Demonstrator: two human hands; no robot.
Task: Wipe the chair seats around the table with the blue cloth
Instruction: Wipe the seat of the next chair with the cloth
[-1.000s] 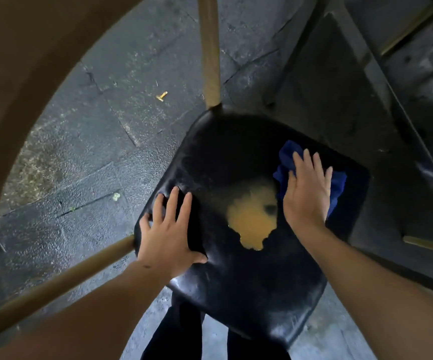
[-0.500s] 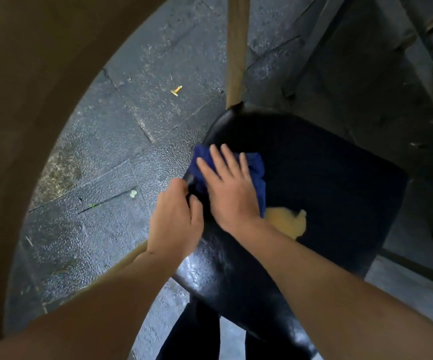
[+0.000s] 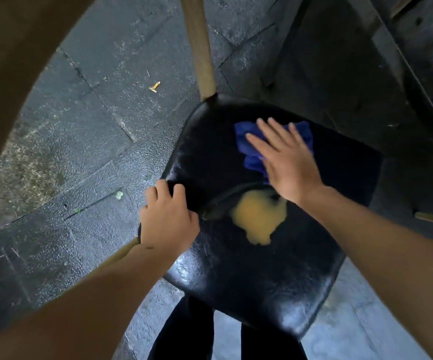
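A dark stone floor [image 3: 85, 141] of rough, damp-looking slabs lies under a black chair seat [image 3: 249, 276], glossy and rounded at the corners, its cracked covering torn open near the middle to show a yellow foam patch [image 3: 258, 219]. A pale wooden chair post [image 3: 199, 45] rises from the seat's far corner. The right hand [image 3: 285, 162], fingers straight and spread, presses flat on the blue cloth [image 3: 249, 149], a soft crumpled wad lying on the far half of the seat just beyond the tear. Half a second ago that hand and cloth were at the seat's left edge, close against the other hand; they have since swept back toward the middle and right, which suggests a side-to-side wiping pass is well under way on this seat. The left hand [image 3: 167, 219] has its fingers curled over the seat's left edge, gripping it, apparently to steady the chair. The two hands are now apart.
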